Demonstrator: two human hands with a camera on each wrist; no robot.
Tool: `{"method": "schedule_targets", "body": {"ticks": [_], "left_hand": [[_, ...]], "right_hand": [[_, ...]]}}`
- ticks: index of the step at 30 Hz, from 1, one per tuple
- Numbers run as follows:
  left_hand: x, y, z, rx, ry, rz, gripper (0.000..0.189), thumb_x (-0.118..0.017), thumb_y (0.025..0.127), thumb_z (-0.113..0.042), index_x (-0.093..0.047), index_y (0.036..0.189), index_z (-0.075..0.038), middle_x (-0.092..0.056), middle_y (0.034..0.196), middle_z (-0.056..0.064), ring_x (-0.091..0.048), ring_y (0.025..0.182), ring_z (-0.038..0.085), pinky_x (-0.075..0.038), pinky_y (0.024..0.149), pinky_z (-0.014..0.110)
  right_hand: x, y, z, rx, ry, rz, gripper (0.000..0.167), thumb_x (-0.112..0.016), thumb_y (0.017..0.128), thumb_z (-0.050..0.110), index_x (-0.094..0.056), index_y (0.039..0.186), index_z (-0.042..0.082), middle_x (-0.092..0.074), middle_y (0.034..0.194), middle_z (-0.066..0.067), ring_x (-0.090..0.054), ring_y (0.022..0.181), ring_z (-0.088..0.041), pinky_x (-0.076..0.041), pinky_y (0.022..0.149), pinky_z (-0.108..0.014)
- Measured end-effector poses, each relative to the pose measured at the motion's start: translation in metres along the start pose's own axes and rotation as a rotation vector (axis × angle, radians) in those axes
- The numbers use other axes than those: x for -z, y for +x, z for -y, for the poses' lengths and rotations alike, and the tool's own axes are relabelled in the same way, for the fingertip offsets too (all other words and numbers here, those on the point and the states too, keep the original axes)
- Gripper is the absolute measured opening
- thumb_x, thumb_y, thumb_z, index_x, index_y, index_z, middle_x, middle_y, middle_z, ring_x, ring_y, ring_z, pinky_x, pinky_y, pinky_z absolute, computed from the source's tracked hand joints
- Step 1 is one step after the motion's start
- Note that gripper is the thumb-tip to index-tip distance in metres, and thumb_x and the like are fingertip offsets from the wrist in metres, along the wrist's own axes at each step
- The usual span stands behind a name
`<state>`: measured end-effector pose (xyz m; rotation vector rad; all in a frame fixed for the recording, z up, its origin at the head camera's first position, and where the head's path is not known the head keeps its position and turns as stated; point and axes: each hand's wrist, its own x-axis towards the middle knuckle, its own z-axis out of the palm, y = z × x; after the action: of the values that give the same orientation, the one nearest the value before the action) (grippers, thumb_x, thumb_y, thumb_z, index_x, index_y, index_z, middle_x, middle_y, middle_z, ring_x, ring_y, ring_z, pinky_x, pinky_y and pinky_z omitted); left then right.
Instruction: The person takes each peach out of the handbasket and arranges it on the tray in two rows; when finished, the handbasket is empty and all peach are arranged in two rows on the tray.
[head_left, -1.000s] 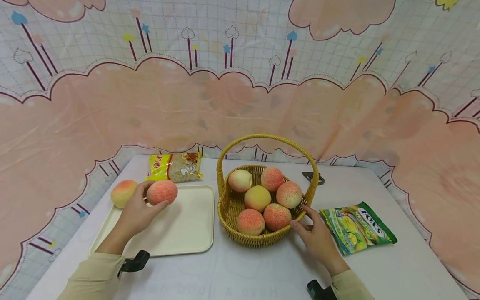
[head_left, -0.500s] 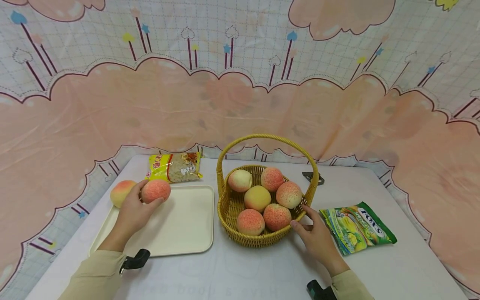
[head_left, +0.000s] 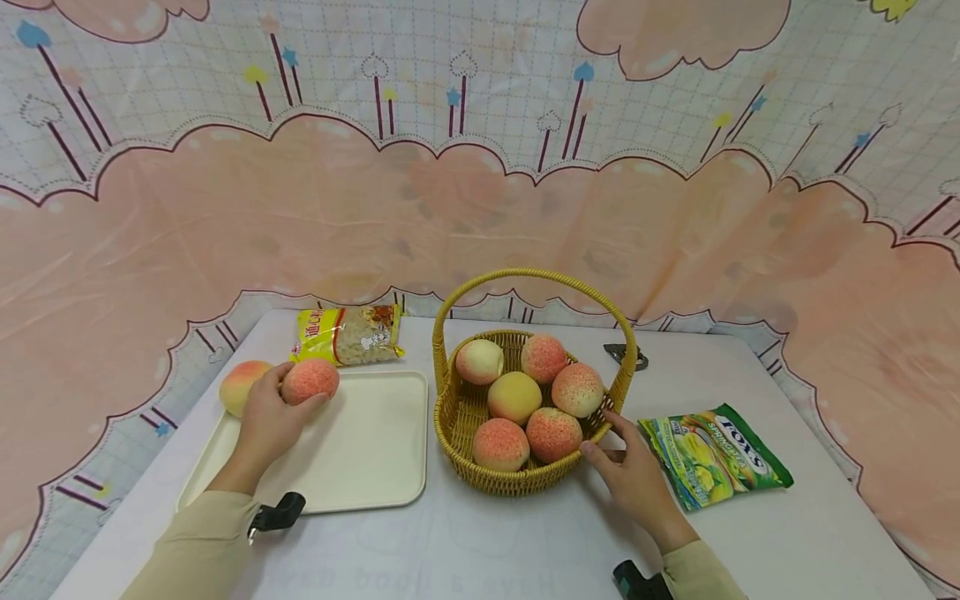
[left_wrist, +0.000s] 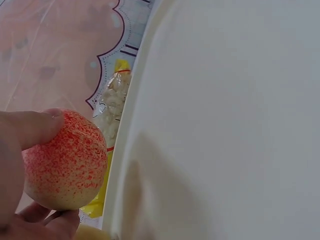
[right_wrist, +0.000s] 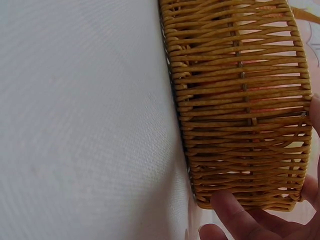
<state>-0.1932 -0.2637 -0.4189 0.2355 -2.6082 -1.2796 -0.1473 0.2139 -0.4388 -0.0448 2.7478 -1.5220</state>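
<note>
My left hand (head_left: 268, 421) grips a pinkish-red peach (head_left: 311, 381) between thumb and fingers, over the far left part of a cream tray (head_left: 378, 454). The left wrist view shows the thumb on the speckled side of this peach (left_wrist: 75, 165) and fingers beneath it. Another peach (head_left: 242, 387), yellow and red, lies at the tray's far left corner, partly behind the hand. A yellow wicker basket (head_left: 517, 482) with a tall handle contains several peaches. My right hand (head_left: 637, 475) holds the basket's right side by its rim; in the right wrist view the fingers (right_wrist: 235, 215) touch the weave.
Behind the tray lies a yellow and clear snack bag (head_left: 348, 335). A green Fox's candy bag (head_left: 716, 456) is to the right of the basket. A small black object (head_left: 627, 357) sits behind the basket's right side. A patterned cloth (head_left: 480, 225) hangs behind the table.
My left hand has shifted slightly left with the peach, mostly in the first half second. The right hand and the basket have stayed in place.
</note>
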Motion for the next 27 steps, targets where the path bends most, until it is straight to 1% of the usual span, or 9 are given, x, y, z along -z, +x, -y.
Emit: {"method": "schedule_targets", "body": {"ticks": [10, 20, 27], "left_hand": [[-0.006, 0.003, 0.004, 0.061, 0.001, 0.006, 0.08, -0.075, 0.09, -0.018, -0.03, 0.148, 0.013, -0.038, 0.14, 0.036, -0.036, 0.13, 0.048, -0.033, 0.108, 0.061], [-0.011, 0.007, 0.01, 0.087, 0.006, 0.003, 0.08, -0.075, 0.091, -0.02, -0.029, 0.148, 0.013, -0.038, 0.141, 0.036, -0.037, 0.131, 0.049, -0.033, 0.108, 0.06], [-0.012, 0.009, 0.012, 0.095, 0.009, 0.008, 0.082, -0.076, 0.09, -0.02, -0.029, 0.149, 0.013, -0.037, 0.142, 0.036, -0.036, 0.132, 0.049, -0.033, 0.108, 0.061]], "right_hand": [[0.0, 0.0, -0.001, 0.01, -0.003, -0.006, 0.073, -0.065, 0.098, 0.038, -0.03, 0.154, 0.005, -0.03, 0.153, -0.031, -0.061, 0.115, -0.04, -0.057, 0.077, -0.041], [-0.001, 0.0, -0.001, 0.013, -0.005, -0.01, 0.072, -0.065, 0.098, 0.036, -0.03, 0.154, 0.006, -0.03, 0.154, -0.031, -0.061, 0.114, -0.04, -0.057, 0.077, -0.041], [-0.001, 0.0, -0.001, 0.014, -0.008, -0.012, 0.073, -0.065, 0.098, 0.036, -0.031, 0.154, 0.005, -0.031, 0.153, -0.031, -0.061, 0.113, -0.041, -0.057, 0.078, -0.041]]}}
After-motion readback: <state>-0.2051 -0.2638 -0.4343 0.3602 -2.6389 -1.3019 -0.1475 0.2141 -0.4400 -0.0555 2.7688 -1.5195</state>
